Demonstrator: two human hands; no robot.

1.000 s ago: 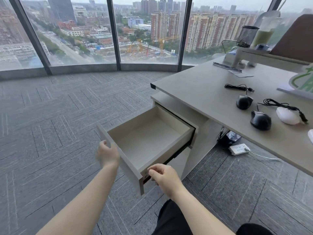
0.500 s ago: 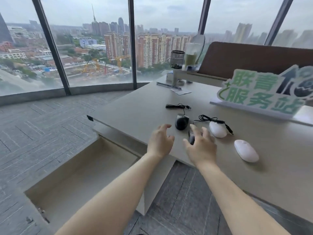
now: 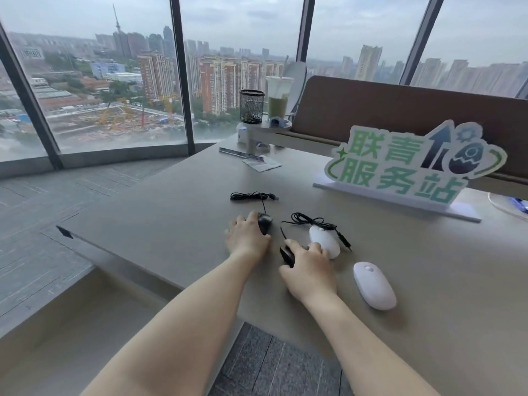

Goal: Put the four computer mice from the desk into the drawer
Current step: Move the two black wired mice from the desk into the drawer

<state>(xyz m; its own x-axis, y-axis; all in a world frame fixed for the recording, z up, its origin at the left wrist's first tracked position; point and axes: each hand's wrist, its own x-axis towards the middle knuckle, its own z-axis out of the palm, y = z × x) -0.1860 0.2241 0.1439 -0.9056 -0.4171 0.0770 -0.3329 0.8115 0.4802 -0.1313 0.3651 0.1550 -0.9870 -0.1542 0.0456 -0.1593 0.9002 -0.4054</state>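
Several mice lie on the grey desk (image 3: 160,212). My left hand (image 3: 247,238) is closed over a black wired mouse (image 3: 265,221), whose cable runs to a coil further back. My right hand (image 3: 307,270) covers a second black mouse (image 3: 286,255), mostly hidden under the fingers. Touching my right fingertips is a white wired mouse (image 3: 325,241) with a black cable. A white wireless mouse (image 3: 374,284) rests free to the right. The open drawer (image 3: 71,332) is at lower left, below the desk edge, with its inside bare.
A green and white sign (image 3: 408,167) stands behind the mice. At the far end of the desk are a mesh pen cup (image 3: 251,105), a drink cup (image 3: 278,95), a ruler and papers. A brown partition (image 3: 400,110) runs along the desk's right side. Floor is grey carpet.
My hands left the drawer front and went up to the desk; now the left one grips the far black mouse and the right one has settled on the nearer black mouse.
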